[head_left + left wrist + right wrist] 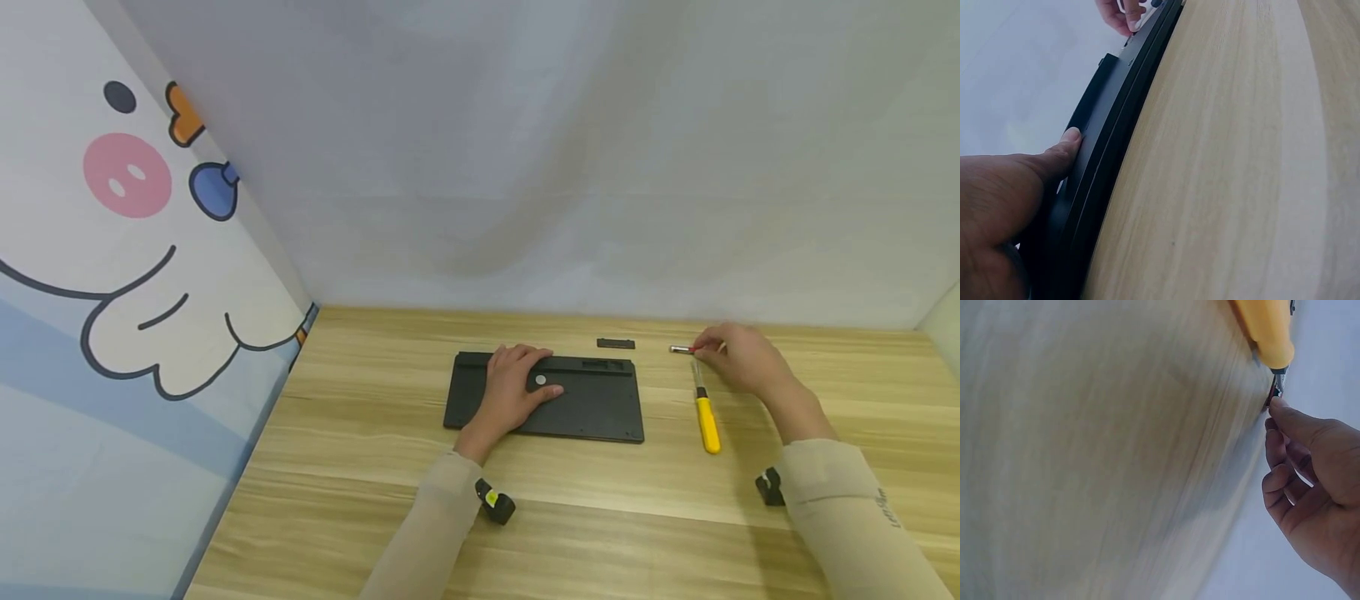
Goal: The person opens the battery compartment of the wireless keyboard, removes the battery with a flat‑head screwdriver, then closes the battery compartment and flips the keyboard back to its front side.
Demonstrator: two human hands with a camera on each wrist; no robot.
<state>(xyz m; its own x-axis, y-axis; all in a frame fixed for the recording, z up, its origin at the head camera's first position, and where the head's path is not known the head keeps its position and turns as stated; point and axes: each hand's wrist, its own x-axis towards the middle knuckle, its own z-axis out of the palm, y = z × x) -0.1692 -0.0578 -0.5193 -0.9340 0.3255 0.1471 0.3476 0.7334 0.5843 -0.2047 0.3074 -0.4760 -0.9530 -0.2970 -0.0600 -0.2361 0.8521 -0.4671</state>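
A black keyboard (585, 408) lies underside up on the table, with an uncovered battery slot (603, 365) near its far right edge. My left hand (512, 383) rests on its left half, thumb and fingers spread over the back; in the left wrist view the thumb (1066, 150) presses on the keyboard. Over at the right, my right hand (742, 358) pinches the red end of a small battery (680, 349) between thumb and fingertips, just beyond the tip of a yellow-handled screwdriver (707, 423). In the right wrist view, the fingertips largely hide the battery.
The small black battery cover (616, 343) lies beyond the keyboard's far edge. A white curtain-like backdrop (570, 208) rises behind the wooden table (360, 500), and a cartoon-printed panel (112, 333) stands along the left side.
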